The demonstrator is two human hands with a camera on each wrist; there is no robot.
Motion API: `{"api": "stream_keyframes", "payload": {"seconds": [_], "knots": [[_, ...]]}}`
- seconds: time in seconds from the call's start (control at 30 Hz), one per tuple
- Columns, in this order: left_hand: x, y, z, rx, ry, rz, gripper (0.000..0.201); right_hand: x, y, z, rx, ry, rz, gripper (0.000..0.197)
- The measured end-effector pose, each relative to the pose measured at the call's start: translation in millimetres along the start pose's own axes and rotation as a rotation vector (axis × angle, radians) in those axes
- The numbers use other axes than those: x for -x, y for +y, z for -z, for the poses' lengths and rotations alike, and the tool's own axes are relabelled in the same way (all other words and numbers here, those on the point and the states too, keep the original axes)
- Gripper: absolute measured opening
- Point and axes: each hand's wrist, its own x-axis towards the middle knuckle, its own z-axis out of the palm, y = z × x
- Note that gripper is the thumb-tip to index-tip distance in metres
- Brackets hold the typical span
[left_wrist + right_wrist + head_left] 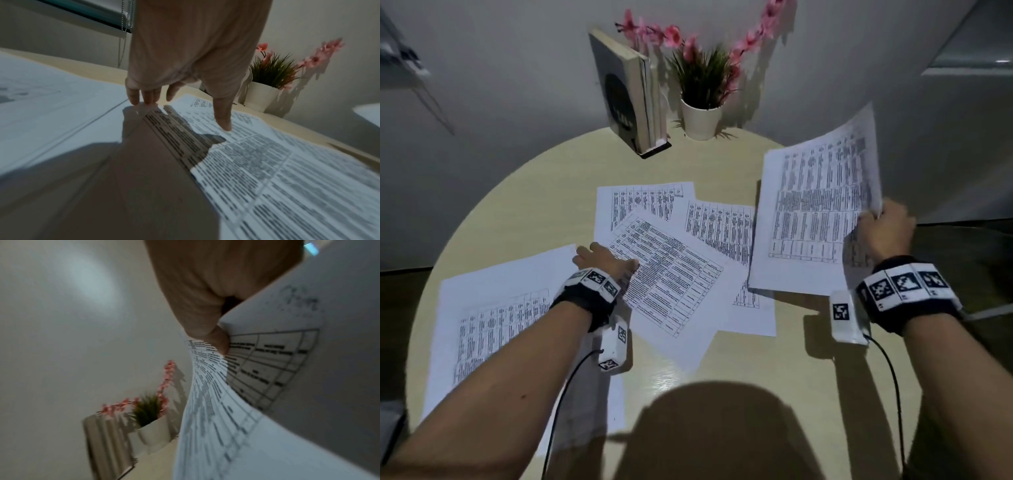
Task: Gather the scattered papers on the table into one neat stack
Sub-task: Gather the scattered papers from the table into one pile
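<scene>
Several printed sheets lie scattered on a round beige table (pixel 756 370). My right hand (pixel 883 229) pinches the right edge of one sheet (pixel 815 212) and holds it lifted above the table's right side; in the right wrist view my thumb (pixel 220 340) lies on that sheet (pixel 257 369). My left hand (pixel 602 258) hovers low with fingers extended over the tilted middle sheet (pixel 671 274); its fingertips (pixel 144 99) touch the paper's edge (pixel 257 162). A large sheet (pixel 496 318) lies at the near left, partly under my left forearm. Two more sheets (pixel 715 222) lie beneath the middle one.
An upright book (pixel 626 92) in a stand and a white pot with a green plant and pink flowers (pixel 702 116) stand at the table's far edge against the wall. Cables run from both wrist cameras along my forearms.
</scene>
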Motion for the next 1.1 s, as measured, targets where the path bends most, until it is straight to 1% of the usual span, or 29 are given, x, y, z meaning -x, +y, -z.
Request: {"api": "stream_keyframes", "payload": {"seconds": [0.07, 0.13, 0.2, 0.27, 0.33, 0.43, 0.5, 0.53, 0.57, 0.63, 0.67, 0.73, 0.8, 0.83, 0.9, 0.93, 0.97, 1.0, 1.03, 1.07, 1.1], "knots": [[-11, 1, 2, -0.068, 0.003, 0.010, 0.104, -10, 18, 3, 0.055, 0.012, -0.058, 0.030], [-21, 2, 3, -0.127, 0.018, 0.011, 0.107, -16, 32, 6, 0.111, 0.032, -0.140, 0.032], [-28, 2, -2, -0.132, 0.055, 0.012, 0.108, -20, 42, 7, 0.156, 0.043, -0.210, 0.033], [-30, 6, -6, -0.113, 0.090, 0.002, 0.108, -21, 46, 1, 0.179, 0.011, -0.226, 0.033], [-30, 11, -9, -0.131, 0.069, 0.008, 0.104, -20, 46, -16, 0.154, -0.060, -0.203, 0.030], [-29, 15, -9, -0.136, -0.018, -0.029, 0.081, -16, 42, -49, 0.054, -0.193, -0.213, 0.018], [-24, 15, -11, -0.146, -0.051, -0.106, 0.088, -11, 39, -69, 0.001, -0.339, -0.221, 0.013], [-19, 15, -12, -0.146, -0.050, -0.133, 0.089, -7, 36, -77, -0.026, -0.411, -0.229, 0.015], [-14, 16, -13, -0.155, -0.049, -0.147, 0.082, -2, 33, -85, -0.061, -0.479, -0.239, 0.018], [-6, 20, -19, -0.169, -0.046, -0.173, 0.060, 9, 27, -101, -0.148, -0.611, -0.256, 0.023], [-1, 24, -21, -0.170, -0.040, -0.179, 0.053, 17, 22, -109, -0.184, -0.664, -0.268, 0.024], [5, 29, -27, -0.117, -0.026, -0.186, 0.037, 31, 15, -124, -0.224, -0.723, -0.292, 0.024], [10, 34, -33, -0.025, -0.031, -0.210, 0.019, 45, 6, -134, -0.199, -0.717, -0.269, 0.020], [12, 36, -34, 0.031, -0.048, -0.236, 0.017, 50, 3, -139, -0.139, -0.692, -0.235, 0.022], [15, 39, -32, 0.154, -0.075, -0.320, 0.025, 58, 2, -142, 0.017, -0.618, -0.158, 0.025], [16, 39, -30, 0.214, -0.066, -0.365, 0.024, 60, 2, -141, 0.109, -0.583, -0.135, 0.016], [18, 40, -26, 0.260, -0.046, -0.408, 0.018, 63, 2, -139, 0.196, -0.551, -0.125, 0.012], [20, 41, -23, 0.305, -0.029, -0.452, 0.016, 63, 5, -138, 0.281, -0.521, -0.142, 0.034], [21, 43, -20, 0.327, -0.021, -0.504, 0.017, 63, 9, -136, 0.323, -0.503, -0.191, 0.059], [20, 47, -20, 0.316, -0.011, -0.546, 0.018, 63, 10, -133, 0.310, -0.480, -0.267, 0.080], [17, 51, -21, 0.283, 0.003, -0.555, 0.019, 64, 12, -130, 0.288, -0.452, -0.327, 0.095]]}}
